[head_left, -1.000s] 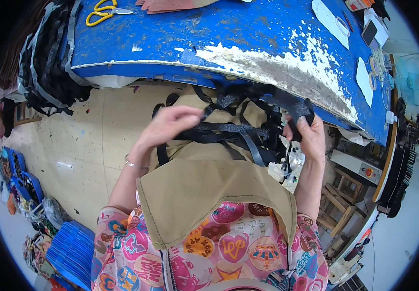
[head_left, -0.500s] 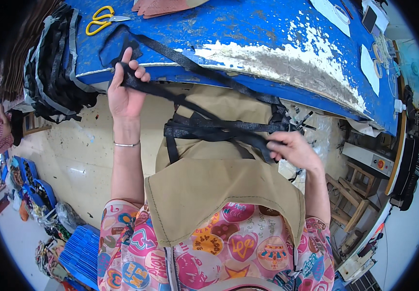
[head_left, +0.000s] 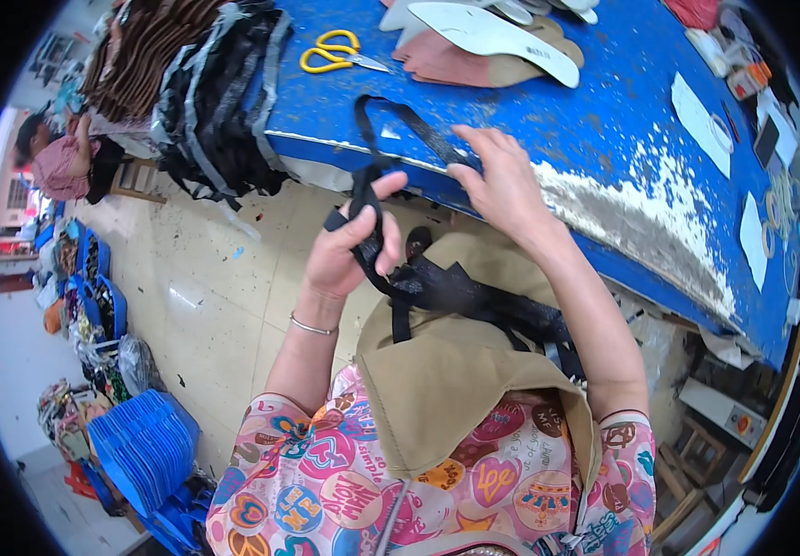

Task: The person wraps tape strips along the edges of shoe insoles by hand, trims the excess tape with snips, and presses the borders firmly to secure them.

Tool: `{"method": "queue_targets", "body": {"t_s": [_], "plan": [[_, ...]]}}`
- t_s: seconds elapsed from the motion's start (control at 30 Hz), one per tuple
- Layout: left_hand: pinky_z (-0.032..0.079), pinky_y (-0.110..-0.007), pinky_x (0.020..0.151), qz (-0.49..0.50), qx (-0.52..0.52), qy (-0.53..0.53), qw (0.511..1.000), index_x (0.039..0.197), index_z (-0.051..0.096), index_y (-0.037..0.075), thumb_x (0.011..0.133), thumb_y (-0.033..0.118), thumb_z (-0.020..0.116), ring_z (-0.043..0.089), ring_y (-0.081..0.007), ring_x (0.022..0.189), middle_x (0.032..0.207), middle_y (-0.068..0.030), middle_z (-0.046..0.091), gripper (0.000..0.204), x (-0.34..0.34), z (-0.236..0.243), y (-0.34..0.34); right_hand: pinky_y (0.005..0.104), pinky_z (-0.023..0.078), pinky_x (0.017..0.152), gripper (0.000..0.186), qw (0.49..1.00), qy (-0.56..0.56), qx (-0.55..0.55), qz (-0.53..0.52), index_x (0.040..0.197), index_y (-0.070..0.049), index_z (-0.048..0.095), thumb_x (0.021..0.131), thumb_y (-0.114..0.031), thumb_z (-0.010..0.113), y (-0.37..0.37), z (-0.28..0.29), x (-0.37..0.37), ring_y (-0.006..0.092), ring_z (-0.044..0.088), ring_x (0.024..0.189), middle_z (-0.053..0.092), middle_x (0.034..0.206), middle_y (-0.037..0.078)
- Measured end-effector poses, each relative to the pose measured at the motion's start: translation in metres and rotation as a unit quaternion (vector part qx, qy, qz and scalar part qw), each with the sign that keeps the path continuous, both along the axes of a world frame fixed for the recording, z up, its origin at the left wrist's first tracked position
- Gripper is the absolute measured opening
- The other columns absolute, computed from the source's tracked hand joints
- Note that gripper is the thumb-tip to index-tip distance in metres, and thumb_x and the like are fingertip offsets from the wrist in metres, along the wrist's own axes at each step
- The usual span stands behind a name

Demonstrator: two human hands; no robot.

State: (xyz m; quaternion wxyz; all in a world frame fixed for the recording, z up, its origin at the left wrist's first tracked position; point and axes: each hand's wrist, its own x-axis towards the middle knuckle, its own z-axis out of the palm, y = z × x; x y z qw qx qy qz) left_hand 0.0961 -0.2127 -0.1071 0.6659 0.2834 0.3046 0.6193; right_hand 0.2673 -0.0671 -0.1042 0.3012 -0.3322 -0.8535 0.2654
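A black fabric strap (head_left: 406, 113) rises in a loop between my hands at the table's front edge. My left hand (head_left: 342, 252) grips part of it, the strap bunched between thumb and fingers. To the right, my right hand (head_left: 508, 183) pinches the strap's other side between thumb and fingertips. More black straps (head_left: 474, 298) lie bundled across the tan apron (head_left: 456, 361) on my lap, partly hidden by my right forearm.
Ahead stands a worn blue table (head_left: 604, 120) with yellow-handled scissors (head_left: 337, 57) and white insole-shaped pieces (head_left: 502, 42). Black and grey strips (head_left: 224, 102) hang over its left end beside stacked brown pieces (head_left: 145, 56). Blue baskets (head_left: 140, 445) stand lower left; another person (head_left: 64, 165) sits far left.
My right hand has moved from the lap up to the table edge and now holds the strap there. My left hand has come lower, and the view has shifted left.
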Motion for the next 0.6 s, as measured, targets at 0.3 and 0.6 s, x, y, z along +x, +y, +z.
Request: {"method": "queue_targets", "body": {"t_s": [0.3,0.6], "plan": [[0.039,-0.024,0.043,-0.112,0.051,0.035,0.992,0.136,0.028,-0.007,0.097,0.035,0.039,0.047,-0.0126,0.040,0.058,-0.0112,0.057,0.058,-0.018,0.023,-0.025,0.0414,0.034,0.101,0.017,0.958,-0.030,0.042,0.280,0.091,-0.007,0.066,0.075,-0.001,0.061,0.021,0.001,-0.064,0.0304,0.043,0.122,0.057,0.118,0.009],[0.030,-0.024,0.045,0.122,-0.117,-0.185,0.968,0.135,0.035,0.004,0.101,0.031,0.028,0.036,-0.0097,0.042,0.060,-0.0008,0.050,0.044,-0.079,-0.049,-0.058,0.0413,0.048,0.083,0.023,0.720,0.547,-0.427,0.028,0.103,0.001,0.058,0.084,-0.011,0.055,0.106,0.071,0.276,0.0244,0.060,0.090,0.063,0.094,0.014]]}}
